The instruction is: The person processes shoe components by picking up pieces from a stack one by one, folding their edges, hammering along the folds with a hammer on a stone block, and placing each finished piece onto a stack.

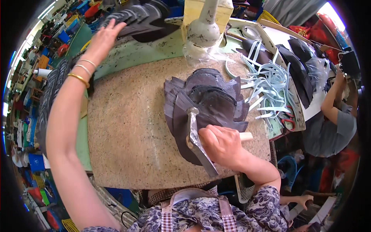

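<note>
My right hand [222, 145] grips a hammer [195, 139] with a metal head and a pale wooden handle, resting on a fanned stack of dark grey leather pieces [208, 102] on the stone slab [131, 127]. My left hand [104, 36], with bangles on the wrist, reaches far up and left, fingers spread, touching or right next to a dark shoe upper [139, 17] at the back of the bench. Whether it grips the upper I cannot tell.
A grey metal post [205, 27] wrapped in plastic stands behind the slab. Pale blue strips [266, 83] and red-handled scissors [288, 123] lie to the right, with more dark pieces beyond. Another person [332, 123] works at right. Crates sit on the floor at left.
</note>
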Demonstrator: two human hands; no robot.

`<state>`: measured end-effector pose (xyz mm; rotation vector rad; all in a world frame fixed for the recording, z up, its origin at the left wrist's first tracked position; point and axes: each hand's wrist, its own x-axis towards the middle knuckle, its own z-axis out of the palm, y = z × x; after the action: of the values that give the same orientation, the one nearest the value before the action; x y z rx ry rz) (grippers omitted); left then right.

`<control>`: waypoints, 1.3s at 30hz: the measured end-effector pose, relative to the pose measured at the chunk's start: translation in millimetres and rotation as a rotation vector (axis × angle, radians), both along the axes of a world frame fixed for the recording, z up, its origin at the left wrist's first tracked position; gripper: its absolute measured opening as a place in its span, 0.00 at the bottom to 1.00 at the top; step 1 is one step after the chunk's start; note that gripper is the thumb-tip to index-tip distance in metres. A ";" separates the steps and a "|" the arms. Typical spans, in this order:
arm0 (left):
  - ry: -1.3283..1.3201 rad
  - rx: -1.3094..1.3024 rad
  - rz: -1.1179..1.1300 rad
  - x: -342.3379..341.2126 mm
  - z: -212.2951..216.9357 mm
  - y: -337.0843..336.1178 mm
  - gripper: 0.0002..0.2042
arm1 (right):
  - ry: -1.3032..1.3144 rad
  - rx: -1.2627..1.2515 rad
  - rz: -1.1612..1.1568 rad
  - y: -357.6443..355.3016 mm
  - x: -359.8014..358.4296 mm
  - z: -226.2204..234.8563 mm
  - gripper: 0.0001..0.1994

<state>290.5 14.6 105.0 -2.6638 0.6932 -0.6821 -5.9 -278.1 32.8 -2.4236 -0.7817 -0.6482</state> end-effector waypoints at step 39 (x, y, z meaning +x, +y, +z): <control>0.259 -0.765 0.144 -165.7 -46.1 107.0 0.18 | 0.390 0.067 0.149 156.2 91.6 94.3 0.09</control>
<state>124.8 121.7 58.9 -3.5077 0.3215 -0.6624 85.6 -121.9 127.0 -2.3002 -0.7504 -0.1328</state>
